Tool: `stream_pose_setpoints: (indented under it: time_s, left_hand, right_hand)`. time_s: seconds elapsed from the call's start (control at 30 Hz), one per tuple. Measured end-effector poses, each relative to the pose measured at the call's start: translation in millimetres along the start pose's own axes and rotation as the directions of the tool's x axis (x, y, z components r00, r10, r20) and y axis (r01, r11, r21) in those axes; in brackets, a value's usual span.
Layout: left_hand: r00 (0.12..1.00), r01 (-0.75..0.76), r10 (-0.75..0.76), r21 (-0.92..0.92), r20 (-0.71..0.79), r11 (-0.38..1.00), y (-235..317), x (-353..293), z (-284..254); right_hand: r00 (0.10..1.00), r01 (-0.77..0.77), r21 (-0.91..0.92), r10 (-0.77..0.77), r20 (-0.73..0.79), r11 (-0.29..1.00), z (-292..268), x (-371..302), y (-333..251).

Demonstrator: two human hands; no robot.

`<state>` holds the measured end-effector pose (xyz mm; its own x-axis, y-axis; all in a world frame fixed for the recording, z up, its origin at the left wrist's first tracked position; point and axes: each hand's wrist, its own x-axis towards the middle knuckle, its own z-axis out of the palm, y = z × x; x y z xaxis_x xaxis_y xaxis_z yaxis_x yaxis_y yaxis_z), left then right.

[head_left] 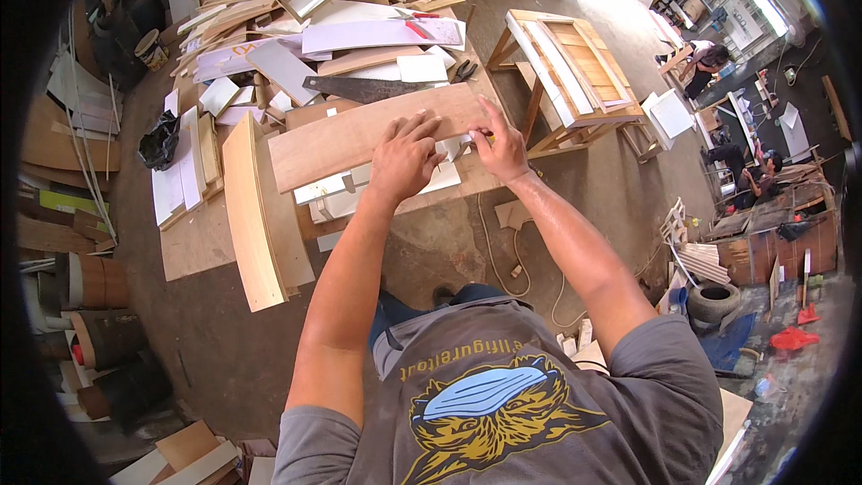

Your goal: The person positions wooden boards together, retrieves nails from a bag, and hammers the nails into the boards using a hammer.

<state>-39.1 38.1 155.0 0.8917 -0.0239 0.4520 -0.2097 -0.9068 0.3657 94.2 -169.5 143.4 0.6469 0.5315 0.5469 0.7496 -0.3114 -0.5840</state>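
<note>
A long reddish-brown wooden board (332, 139) lies across the near side of the workbench, over some white pieces. My left hand (404, 160) rests on its near edge, fingers over the top face and thumb by the edge. At the board's right end, my right hand (503, 145) grips the corner, index finger along the end and thumb at the near edge. A small metallic piece (466, 143) shows beside that thumb, partly hidden. Just beyond the board lies a handsaw (368, 88) with a dark blade.
Offcuts and strips (269, 9) are heaped on the far bench. A red-handled tool (416, 29) lies among them. A curved pale panel (247, 216) leans over the bench's left. At right stands a wooden stand (575, 72); a cord (489, 233) trails on the floor. Two people are farther right.
</note>
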Motion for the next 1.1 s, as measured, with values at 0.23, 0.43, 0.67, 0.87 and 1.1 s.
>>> stream_pose_setpoints:
  time_s: [0.23,0.43,0.67,0.87,1.1]
  left_hand:
    - [0.999,0.029,-0.032,-0.080,-0.032,0.996,5,5,7]
    - [0.944,0.209,-0.235,-0.128,-0.234,0.969,53,15,26]
    - [0.918,0.231,-0.270,-0.163,-0.289,0.959,102,33,57]
    - [0.934,0.254,-0.260,-0.057,-0.246,0.965,85,43,39]
    - [0.905,0.420,-0.420,0.283,-0.065,0.862,17,11,-39]
  right_hand:
    - [0.988,-0.143,0.074,0.138,0.071,0.987,-21,2,2]
    - [0.845,-0.417,0.173,0.310,0.437,0.892,-66,-6,-28]
    - [0.910,-0.260,0.133,0.197,0.365,0.956,-80,-14,0]
    - [0.878,-0.414,0.139,0.354,0.323,0.900,-78,-2,44]
    - [0.786,-0.539,-0.182,0.569,0.242,0.822,-21,-13,176]
